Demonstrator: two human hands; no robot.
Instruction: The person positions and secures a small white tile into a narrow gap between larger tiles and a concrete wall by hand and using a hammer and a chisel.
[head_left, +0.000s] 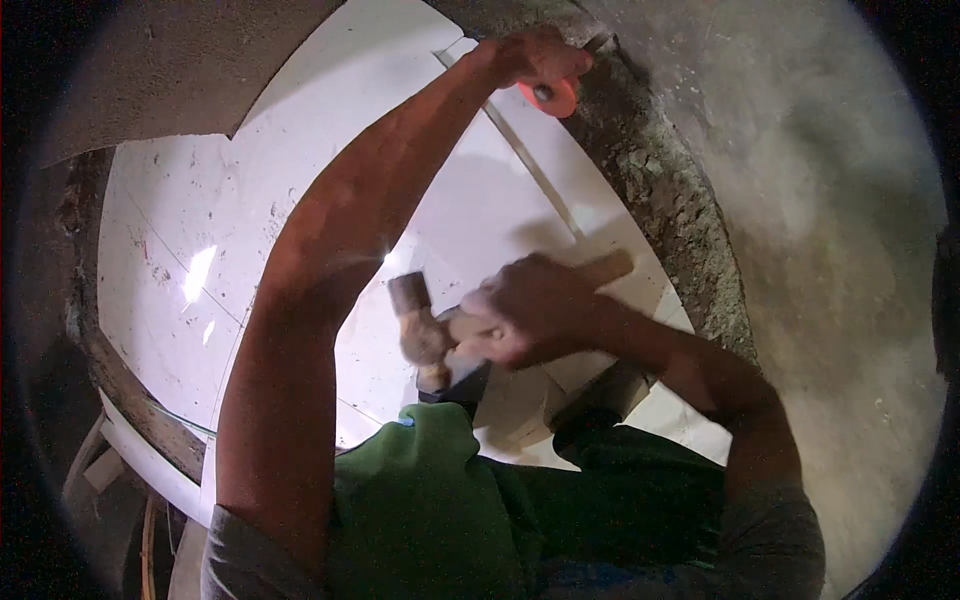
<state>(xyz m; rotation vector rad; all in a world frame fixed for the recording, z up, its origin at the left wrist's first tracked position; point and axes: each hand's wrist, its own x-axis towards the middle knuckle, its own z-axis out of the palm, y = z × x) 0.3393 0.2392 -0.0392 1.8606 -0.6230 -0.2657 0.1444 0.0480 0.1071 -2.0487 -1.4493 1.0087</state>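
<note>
My left hand [535, 58] reaches to the far end of the white tiles and is closed around a chisel with a round orange hand guard [562, 98]. The chisel's narrow metal end points at the rough, broken strip [665, 165] along the foot of the wall. Nearer to me, my right hand [535, 312] is wrapped round the wooden handle of a hammer [425, 335]. The hammer's metal head is to the left of that hand, above the tiles and apart from the chisel. The handle's butt sticks out on the right.
Large white tiles [175, 230], scattered with crumbs, cover the floor. A narrow groove [540, 180] runs between some of them. A grey concrete wall [820, 220] rises on the right. Rough brown sheeting [190, 70] lies at the far left. My bent legs [620, 490] are close below the hammer.
</note>
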